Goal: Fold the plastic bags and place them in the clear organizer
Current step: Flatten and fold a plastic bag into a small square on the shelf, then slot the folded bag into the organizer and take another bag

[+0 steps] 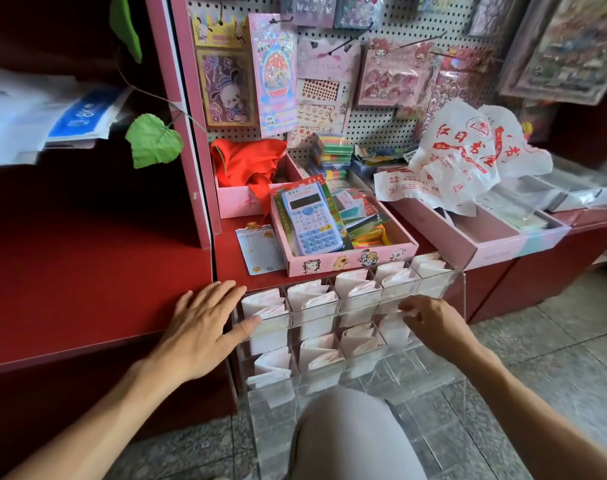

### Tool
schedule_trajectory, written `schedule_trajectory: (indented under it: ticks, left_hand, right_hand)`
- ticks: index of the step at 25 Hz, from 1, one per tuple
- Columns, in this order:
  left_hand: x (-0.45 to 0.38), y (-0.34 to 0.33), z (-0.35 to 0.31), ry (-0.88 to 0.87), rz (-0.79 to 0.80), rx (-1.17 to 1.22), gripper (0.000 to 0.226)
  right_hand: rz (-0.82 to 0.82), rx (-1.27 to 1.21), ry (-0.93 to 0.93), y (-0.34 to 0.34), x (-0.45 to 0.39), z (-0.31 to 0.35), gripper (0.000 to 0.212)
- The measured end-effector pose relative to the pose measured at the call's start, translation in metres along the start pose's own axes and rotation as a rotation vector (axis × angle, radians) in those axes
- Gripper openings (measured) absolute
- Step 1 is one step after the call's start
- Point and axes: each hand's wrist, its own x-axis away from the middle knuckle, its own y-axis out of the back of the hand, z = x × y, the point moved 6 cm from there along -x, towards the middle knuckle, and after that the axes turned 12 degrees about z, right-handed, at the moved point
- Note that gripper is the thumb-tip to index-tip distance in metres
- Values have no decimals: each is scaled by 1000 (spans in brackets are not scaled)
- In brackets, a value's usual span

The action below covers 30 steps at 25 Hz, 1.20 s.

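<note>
L hand (205,327) lying flat, fingers spread, on red worktop (98,271); R hand (430,323) pinching folded bag (395,329) in clear organizer (459,292).

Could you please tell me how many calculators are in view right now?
1. The calculator lies in the pink box on the red shelf, behind the clear organizer. Others may be hidden under the box's contents.

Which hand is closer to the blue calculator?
Left. The left hand rests flat on the red shelf, below-left of the blue calculator. The right hand is farther, at the clear organizer.
</note>
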Motion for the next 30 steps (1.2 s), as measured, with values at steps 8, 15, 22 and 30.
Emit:
schedule_trajectory:
  ticks: [8,15,22,30]
  left_hand:
    - [-52,20,-19,181,-105,149,87]
    - [-77,4,-29,270,-7,32,111]
    - [-80,5,-33,301,-31,-27,107]
    - [-79,4,-32,301,4,-6,95]
  right_hand:
    - [-411,-20,69,108,-18,35,15]
    - [-194,54,-322,168,-125,-46,57]
    - [-79,-615,-433,144,-149,-98,67]
    - [-272,-1317,-476,148,-158,-100,47]
